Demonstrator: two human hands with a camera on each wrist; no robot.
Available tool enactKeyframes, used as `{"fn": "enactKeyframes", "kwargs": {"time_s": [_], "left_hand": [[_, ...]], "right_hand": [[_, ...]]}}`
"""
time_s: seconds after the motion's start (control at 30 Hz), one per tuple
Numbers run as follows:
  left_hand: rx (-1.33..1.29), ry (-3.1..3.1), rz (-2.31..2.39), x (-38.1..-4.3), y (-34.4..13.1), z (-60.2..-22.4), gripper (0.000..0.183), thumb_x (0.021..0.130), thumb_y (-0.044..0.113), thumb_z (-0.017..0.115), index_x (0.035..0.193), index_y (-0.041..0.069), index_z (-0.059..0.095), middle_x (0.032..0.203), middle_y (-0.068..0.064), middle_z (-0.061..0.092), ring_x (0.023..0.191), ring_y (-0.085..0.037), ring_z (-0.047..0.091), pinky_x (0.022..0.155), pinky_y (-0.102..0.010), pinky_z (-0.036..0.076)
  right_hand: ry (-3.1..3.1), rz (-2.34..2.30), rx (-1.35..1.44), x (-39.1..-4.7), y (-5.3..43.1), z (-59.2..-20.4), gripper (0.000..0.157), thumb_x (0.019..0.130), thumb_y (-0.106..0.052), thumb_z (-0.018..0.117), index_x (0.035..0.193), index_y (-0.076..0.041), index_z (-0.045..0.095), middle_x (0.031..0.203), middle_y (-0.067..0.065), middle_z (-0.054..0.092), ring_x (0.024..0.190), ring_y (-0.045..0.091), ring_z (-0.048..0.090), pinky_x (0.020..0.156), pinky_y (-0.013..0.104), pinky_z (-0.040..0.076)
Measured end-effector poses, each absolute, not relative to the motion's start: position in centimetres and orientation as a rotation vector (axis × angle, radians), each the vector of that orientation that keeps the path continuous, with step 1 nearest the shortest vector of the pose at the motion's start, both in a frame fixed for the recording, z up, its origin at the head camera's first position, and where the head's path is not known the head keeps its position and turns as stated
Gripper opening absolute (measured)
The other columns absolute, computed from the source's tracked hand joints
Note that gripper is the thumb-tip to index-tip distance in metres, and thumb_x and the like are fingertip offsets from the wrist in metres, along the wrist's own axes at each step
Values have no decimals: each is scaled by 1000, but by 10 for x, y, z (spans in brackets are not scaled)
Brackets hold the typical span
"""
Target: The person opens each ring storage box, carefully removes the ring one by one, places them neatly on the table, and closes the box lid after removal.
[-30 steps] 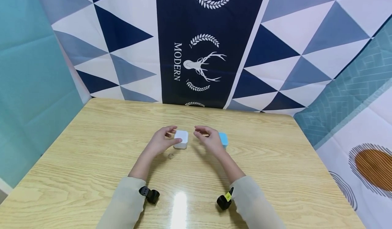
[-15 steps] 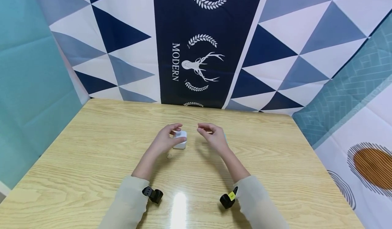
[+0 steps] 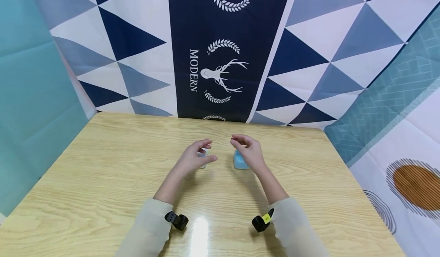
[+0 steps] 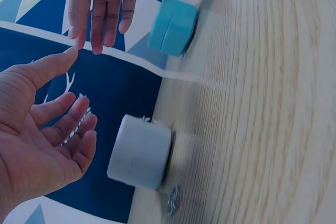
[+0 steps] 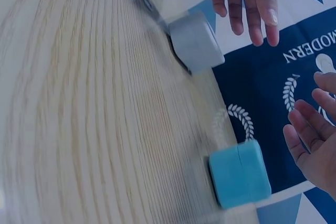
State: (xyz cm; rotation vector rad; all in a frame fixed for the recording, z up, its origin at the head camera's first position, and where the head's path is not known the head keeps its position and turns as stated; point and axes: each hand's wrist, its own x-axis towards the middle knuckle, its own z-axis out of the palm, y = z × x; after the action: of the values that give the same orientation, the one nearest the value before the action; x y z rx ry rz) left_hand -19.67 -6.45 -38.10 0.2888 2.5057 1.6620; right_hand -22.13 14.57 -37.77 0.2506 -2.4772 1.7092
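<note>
My left hand [image 3: 194, 159] hovers above the table with fingers loosely bent and thumb apart, holding nothing. Behind it, mostly hidden in the head view, a small white box with rounded corners [image 4: 140, 151] stands on the wood. A seam runs across its side. My right hand [image 3: 252, 154] is likewise raised and relaxed, with nothing in its fingers. Just left of and below it sits a similar light-blue box [image 3: 240, 160], also seamed. Near the white box lies a small metal ring-shaped item [image 4: 173, 200]; its exact kind cannot be made out.
The wooden table [image 3: 120, 180] runs back to a patterned cloth [image 3: 213, 50] hanging behind it. Teal cloth [image 3: 34, 115] hangs at the left side. Black cameras are strapped to the left wrist [image 3: 177, 220] and right wrist [image 3: 262, 222].
Both hands have drifted right, the right one also slightly away from me. The light-blue box now shows left of the right hand, while the white box is more covered by the left.
</note>
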Motion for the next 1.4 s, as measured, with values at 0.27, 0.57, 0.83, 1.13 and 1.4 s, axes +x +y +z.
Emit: {"fn": "enactKeyframes", "kwargs": {"time_s": [0.27, 0.57, 0.83, 1.13, 1.4], "left_hand": [[354, 2495, 1686, -195, -51, -382, 56, 81, 23, 73, 131, 11, 53, 123, -14, 58, 111, -33, 53, 91, -40, 47], [415, 2490, 1707, -194, -35, -381, 55, 80, 19, 74, 130, 8, 54, 121, -15, 60, 109, -35, 54, 86, -37, 49], [430, 2507, 1706, -193, -16, -384, 59, 80, 21, 74, 133, 10, 51, 123, -14, 57, 109, -33, 53, 85, -37, 50], [412, 2517, 1664, -195, 0, -393, 62, 80, 24, 74, 135, 11, 49, 124, -12, 56, 110, -31, 53, 88, -39, 48], [390, 2533, 1621, -198, 10, -402, 63, 79, 24, 75, 135, 12, 49, 122, -11, 57, 109, -28, 53, 92, -40, 46]], "right_hand": [[-2484, 1677, 178, -219, 163, -377, 32, 87, -24, 67, 114, -6, 67, 112, 14, 67, 86, -2, 59, 74, 14, 48], [-2509, 1650, 158, -218, 177, -381, 32, 87, -22, 67, 114, -4, 66, 113, 15, 66, 90, 3, 58, 76, 12, 48], [-2551, 1667, 140, -215, 188, -388, 36, 89, -23, 65, 118, -3, 63, 117, 16, 64, 96, 8, 56, 79, 13, 47], [-2555, 1644, 137, -213, 199, -398, 40, 89, -23, 64, 120, 2, 61, 119, 19, 63, 93, 4, 55, 77, 12, 46], [-2583, 1661, 157, -211, 207, -404, 45, 89, -23, 64, 125, 2, 56, 122, 22, 60, 100, 13, 57, 81, 14, 47]]}}
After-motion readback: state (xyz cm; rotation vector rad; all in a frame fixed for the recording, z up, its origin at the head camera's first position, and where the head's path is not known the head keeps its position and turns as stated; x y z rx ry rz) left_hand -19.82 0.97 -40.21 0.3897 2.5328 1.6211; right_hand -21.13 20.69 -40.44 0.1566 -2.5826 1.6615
